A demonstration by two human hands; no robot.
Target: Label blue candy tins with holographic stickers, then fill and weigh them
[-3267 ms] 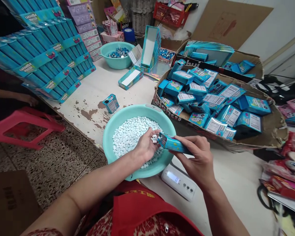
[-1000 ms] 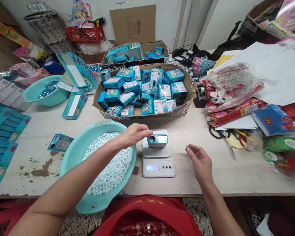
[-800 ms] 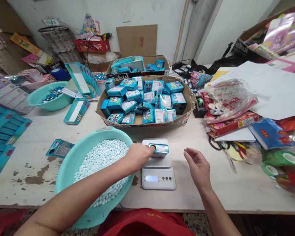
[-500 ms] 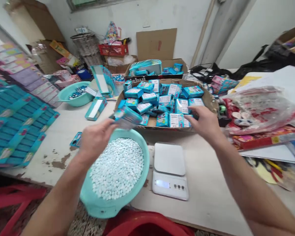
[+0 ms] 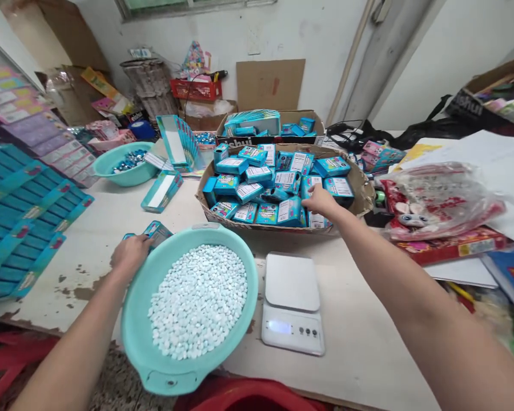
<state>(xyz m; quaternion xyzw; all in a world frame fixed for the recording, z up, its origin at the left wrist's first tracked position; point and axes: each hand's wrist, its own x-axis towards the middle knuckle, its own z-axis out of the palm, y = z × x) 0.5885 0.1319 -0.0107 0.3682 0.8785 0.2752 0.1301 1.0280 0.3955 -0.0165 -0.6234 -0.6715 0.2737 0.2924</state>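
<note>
My left hand (image 5: 131, 251) is closed on a small blue box (image 5: 157, 233) low over the table, just left of the turquoise basin (image 5: 249, 285) of pale candies (image 5: 201, 297). A second blue packet is partly hidden behind the fingers. My right hand (image 5: 319, 201) reaches into the cardboard box (image 5: 205, 211) heaped with small blue boxes (image 5: 289, 210). Its fingers touch the boxes near the front right; what they grip, if anything, is hidden. In front of that carton lies a white scale (image 5: 292, 282) with a lit display and a bare plate.
Stacked blue trays (image 5: 21, 217) stand at the left. Behind them is a smaller turquoise bowl (image 5: 126, 177) with shiny wrapped pieces. An open display box (image 5: 161, 191) lies beyond the basin. Plastic-wrapped goods (image 5: 445, 200) are at the right, and a red stool (image 5: 248, 394) is below.
My left hand has carried a blue box left and down to the table beside the basin. My right hand has moved left, onto the boxes in the carton. The view has shifted slightly.
</note>
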